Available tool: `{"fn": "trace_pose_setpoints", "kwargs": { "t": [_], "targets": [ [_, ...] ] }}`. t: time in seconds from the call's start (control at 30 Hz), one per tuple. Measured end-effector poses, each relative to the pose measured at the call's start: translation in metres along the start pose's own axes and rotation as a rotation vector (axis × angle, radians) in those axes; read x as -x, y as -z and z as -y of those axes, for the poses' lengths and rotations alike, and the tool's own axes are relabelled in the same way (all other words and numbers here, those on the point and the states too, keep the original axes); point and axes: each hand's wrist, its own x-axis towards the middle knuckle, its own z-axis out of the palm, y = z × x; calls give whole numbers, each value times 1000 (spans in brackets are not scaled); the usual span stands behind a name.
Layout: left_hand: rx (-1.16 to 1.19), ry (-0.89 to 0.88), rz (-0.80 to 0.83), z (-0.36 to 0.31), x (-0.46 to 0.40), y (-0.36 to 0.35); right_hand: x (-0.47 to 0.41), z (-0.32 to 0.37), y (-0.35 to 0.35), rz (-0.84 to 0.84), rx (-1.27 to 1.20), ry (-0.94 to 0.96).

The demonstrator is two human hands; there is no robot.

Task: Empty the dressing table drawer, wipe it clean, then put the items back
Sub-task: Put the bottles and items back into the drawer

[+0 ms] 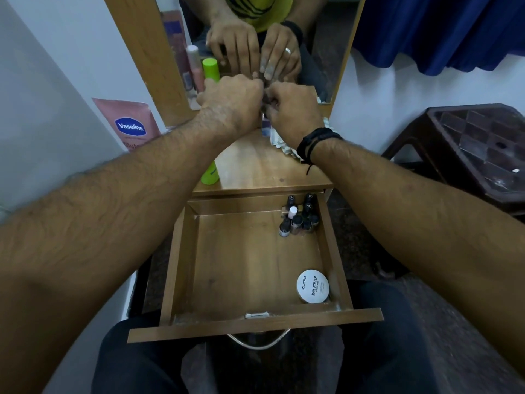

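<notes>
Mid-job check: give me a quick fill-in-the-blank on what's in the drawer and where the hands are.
1. The drawer is pulled ____.
2. The white round tin reads "NAIL ____".
3. The small bottles cluster in the drawer's far-____ corner.
4. Both hands, left hand and right hand, work together above the ____.

Missing: open; POLISH; right; tabletop

Pale bluish-white walls [42, 66] close in on both sides of a narrow wooden desk [267, 169] set against the back of the room. Above it stands a tall mirror [318, 52] in a light brown wooden frame [136, 38]. At the upper right, a deep blue curtain [443, 29] hangs in folds against the wall. Below it, on the right, sits a dark brown plastic stool [477, 149] with a grid-patterned top. The floor [443, 317] is dark and speckled. The light is dim and even, with soft shadows.
</notes>
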Motion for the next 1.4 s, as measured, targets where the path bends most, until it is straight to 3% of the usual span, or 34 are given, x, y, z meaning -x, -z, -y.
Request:
{"fn": "trace_pose_setpoints", "kwargs": {
  "t": [0.2,0.37,0.63,0.83,1.13,1.4],
  "targets": [
    [-38,-47,2,-29,48,38,48,3,54,15,-103,-21],
    [8,-174,151,-54,99,19,119,-7,84,216,-29,-77],
    [120,-231,321,-71,148,-46,178,-41,66,329,7,-120],
    [171,-254,273,-77,159,-84,193,-53,41,380,79,-85],
    [126,-255,265,-81,160,-105,208,-73,10,294,267,127],
    [84,-268,214,-87,156,-108,206,-75,4,219,346,176]
  ]
}}
